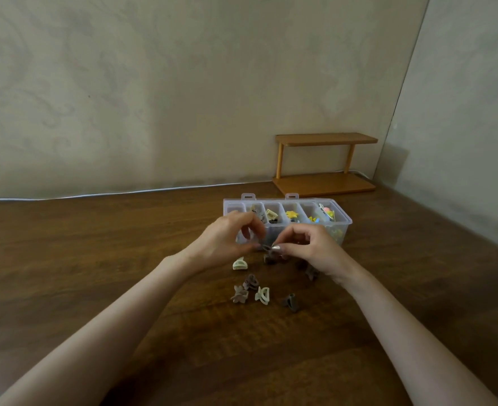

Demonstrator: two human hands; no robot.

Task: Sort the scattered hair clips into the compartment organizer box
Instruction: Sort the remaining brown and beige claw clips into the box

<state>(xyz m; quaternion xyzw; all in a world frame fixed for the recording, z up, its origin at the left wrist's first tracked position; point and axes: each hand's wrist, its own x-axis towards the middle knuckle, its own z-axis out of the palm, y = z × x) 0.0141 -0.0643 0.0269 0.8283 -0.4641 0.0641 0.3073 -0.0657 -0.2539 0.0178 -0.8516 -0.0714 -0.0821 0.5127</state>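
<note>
Your table (pixel 95 259) has wide bare room left and near, with no edge close to the work. The organizer box (pixel 345 222) stands open just beyond your knuckles, so a hurried lift could knock its near wall. Your left hand (pixel 227 238) and right hand (pixel 309 244) both pinch one brown clip (pixel 266 248). If it springs free, it may scatter the loose clips (pixel 261 295) below.

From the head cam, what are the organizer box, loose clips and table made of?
Organizer box: clear plastic, probably; clips show through its walls. Loose clips: matte plastic, it seems; moulded shapes, no glare. Table: wood or wood-look laminate; brown grain, slight sheen.
</note>
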